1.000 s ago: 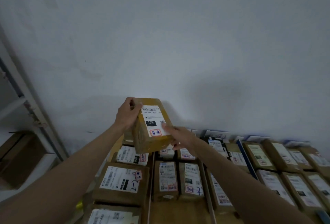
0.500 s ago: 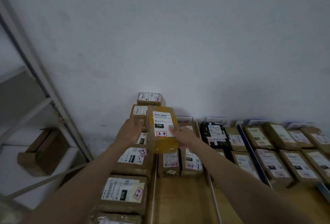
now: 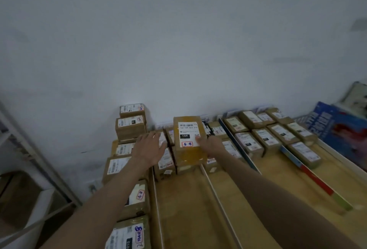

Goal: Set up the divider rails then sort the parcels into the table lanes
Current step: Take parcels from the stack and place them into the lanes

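A parcel (image 3: 188, 139) lies on top of other parcels near the worktop (image 3: 184, 209) back edge, between two white rails (image 3: 220, 201), probably being stacked in its lane. Its long axis runs toward the wall, label up. The right hand (image 3: 211, 146) presses fingertips on the label; the left hand (image 3: 149, 147) hovers beside it, fingers spread, holding nothing.
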Available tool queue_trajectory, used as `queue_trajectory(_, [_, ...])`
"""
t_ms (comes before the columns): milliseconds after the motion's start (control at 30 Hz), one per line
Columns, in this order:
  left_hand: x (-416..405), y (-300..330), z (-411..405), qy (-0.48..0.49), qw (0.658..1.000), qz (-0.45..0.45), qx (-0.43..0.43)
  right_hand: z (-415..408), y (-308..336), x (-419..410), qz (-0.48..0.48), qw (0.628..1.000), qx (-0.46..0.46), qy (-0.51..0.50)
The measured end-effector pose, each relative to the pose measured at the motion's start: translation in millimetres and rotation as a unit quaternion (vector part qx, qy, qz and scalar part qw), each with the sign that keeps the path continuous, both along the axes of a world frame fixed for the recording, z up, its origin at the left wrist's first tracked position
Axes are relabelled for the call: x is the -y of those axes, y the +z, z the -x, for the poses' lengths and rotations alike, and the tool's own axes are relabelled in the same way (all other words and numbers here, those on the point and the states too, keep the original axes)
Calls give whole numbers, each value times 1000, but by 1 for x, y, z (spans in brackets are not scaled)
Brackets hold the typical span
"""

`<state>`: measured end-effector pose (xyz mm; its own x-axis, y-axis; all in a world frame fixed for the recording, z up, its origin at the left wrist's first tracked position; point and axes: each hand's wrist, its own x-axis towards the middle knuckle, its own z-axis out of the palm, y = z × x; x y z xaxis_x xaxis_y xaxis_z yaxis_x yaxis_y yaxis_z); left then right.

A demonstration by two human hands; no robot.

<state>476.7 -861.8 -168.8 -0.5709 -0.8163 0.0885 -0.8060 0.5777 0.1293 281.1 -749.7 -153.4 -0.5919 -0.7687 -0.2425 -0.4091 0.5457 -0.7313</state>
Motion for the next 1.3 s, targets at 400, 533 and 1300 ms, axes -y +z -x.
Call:
queue_trajectory(400, [-92,19,72,-150,988,31,38,48,9,-140,-42,991,-51,-120])
queue_trajectory(533, [-128,19,115,-195,980,25,28,80,10,-189,-36,981,-17,-187])
queue_trajectory(1300, [-365,-38,423,-277,958,-29,69,350,-33,-459,-66,960,-16,-272])
